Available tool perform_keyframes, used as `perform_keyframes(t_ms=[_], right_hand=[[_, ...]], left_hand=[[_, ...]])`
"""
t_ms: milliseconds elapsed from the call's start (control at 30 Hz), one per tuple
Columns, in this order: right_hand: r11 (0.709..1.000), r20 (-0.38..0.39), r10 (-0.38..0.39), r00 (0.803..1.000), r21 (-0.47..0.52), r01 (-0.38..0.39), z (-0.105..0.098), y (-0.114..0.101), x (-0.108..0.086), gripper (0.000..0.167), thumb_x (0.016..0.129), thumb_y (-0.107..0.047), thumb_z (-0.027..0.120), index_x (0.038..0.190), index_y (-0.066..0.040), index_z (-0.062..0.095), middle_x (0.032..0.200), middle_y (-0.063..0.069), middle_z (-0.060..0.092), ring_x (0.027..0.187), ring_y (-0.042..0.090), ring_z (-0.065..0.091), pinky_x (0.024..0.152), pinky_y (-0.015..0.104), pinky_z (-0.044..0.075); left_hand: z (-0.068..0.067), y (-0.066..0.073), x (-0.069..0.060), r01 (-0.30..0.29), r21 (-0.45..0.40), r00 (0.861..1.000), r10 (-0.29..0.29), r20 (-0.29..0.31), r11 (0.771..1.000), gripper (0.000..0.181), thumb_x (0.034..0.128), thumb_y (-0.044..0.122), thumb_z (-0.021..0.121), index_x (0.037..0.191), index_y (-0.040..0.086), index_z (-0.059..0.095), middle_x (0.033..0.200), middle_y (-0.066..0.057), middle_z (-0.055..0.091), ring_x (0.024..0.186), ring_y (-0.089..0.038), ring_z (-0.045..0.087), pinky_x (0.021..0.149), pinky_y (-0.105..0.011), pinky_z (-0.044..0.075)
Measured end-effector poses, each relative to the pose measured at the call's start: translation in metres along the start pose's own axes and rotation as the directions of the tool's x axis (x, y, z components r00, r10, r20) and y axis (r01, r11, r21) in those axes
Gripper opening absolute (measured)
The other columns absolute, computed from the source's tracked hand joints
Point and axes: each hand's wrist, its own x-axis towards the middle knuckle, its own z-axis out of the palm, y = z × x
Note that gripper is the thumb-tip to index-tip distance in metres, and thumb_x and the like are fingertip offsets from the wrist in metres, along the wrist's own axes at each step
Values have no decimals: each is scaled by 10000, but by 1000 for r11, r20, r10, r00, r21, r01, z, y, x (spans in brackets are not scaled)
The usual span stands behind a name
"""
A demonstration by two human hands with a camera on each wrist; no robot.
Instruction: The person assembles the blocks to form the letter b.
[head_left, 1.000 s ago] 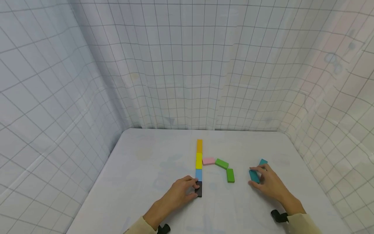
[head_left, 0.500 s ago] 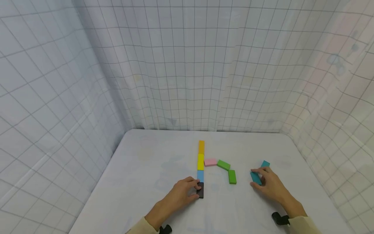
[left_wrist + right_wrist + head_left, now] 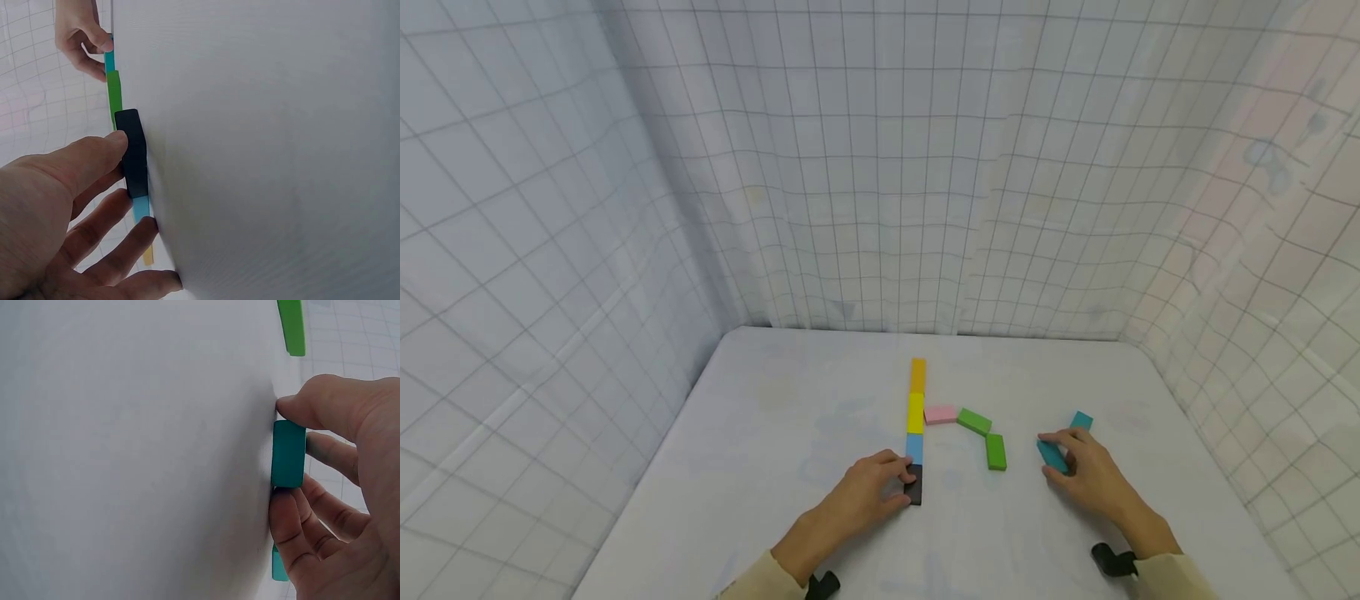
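Observation:
On the white table my left hand (image 3: 868,492) pinches a black block (image 3: 133,153), with the thumb at its near end and fingers toward the far end. The black block ends a straight row that runs away through a light blue block (image 3: 914,448), a yellow block (image 3: 916,413) and an orange block (image 3: 918,376). To the right, my right hand (image 3: 1090,477) holds a teal block (image 3: 289,454) between thumb and fingers; it lies tilted. Just behind that hand, a second teal block (image 3: 1082,420) is partly hidden by the fingers.
From the yellow block a pink block (image 3: 941,415) extends right, followed by a slanted green block (image 3: 974,422) and another green block (image 3: 996,452) pointing toward me. Grid-patterned white curtains (image 3: 880,208) hang along the table's back and sides.
The teal block in my right hand has shifted slightly left and turned a little. My left hand stays on the black block. The head view has shifted slightly.

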Motion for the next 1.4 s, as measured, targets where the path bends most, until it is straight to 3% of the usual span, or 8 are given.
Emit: perform_keyframes(t_ms=[700, 967, 1400], right_hand=[[999, 31, 44, 999, 15, -44, 5, -9, 7, 478, 920, 23, 893, 1369, -124, 815, 1255, 120, 723, 845, 32, 533, 694, 205, 482], [1000, 1, 10, 1000, 30, -10, 5, -14, 9, 453, 925, 22, 910, 1333, -151, 822, 1252, 104, 740, 874, 62, 558, 725, 209, 502], [996, -27, -76, 997, 51, 77, 1, -36, 18, 507, 912, 76, 893, 1373, -124, 828, 1262, 111, 768, 961, 132, 738, 810, 264, 663]], left_hand=[[-1, 1, -1, -18, 8, 1000, 18, -9, 1000, 219, 1022, 141, 925, 1228, 126, 851, 1429, -108, 787, 1311, -318, 793, 1114, -481, 678], [-1, 0, 0, -37, 12, 999, 37, -18, 999, 244, 1020, 138, 927, 1249, 116, 847, 1391, -109, 789, 1297, -321, 796, 1104, -474, 682], [0, -1, 1, -29, 16, 1000, 29, -8, 999, 260, 1023, 144, 924, 1270, 120, 848, 1377, -99, 789, 1291, -311, 795, 1110, -471, 680]])
